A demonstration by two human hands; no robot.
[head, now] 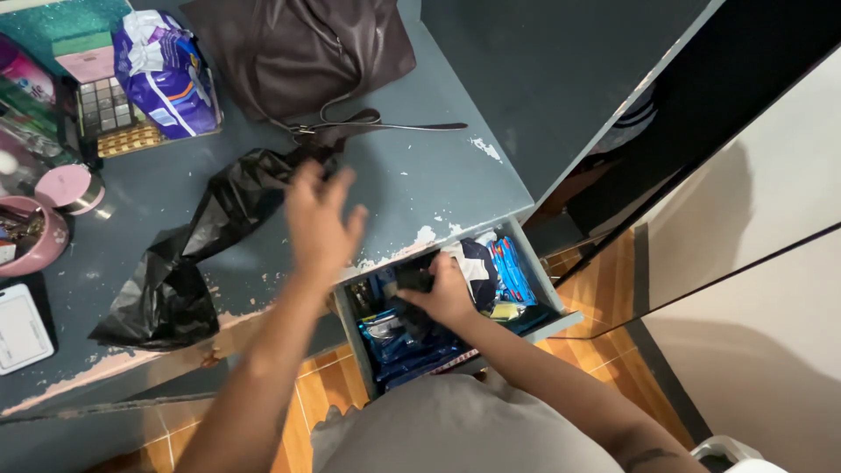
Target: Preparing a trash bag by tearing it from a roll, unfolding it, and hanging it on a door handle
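Note:
My left hand [320, 219] hovers open over the grey-blue table top [412, 175], its fingers spread just beside a crumpled black plastic bag [188, 263]. My right hand [442, 293] is down inside an open drawer [561, 320] below the table edge, its fingers closed on a small dark item [412, 278] among the contents. The drawer holds blue packets [403, 342], a blue wrapper [510, 271] and white and dark cloth pieces.
A brown leather bag [302, 52] with a strap lies at the back of the table. A purple packet [166, 74], a makeup palette [105, 105], pink round containers [35, 232] and a white device [19, 328] sit at the left. A dark cabinet [701, 96] stands right; orange floor tiles lie below.

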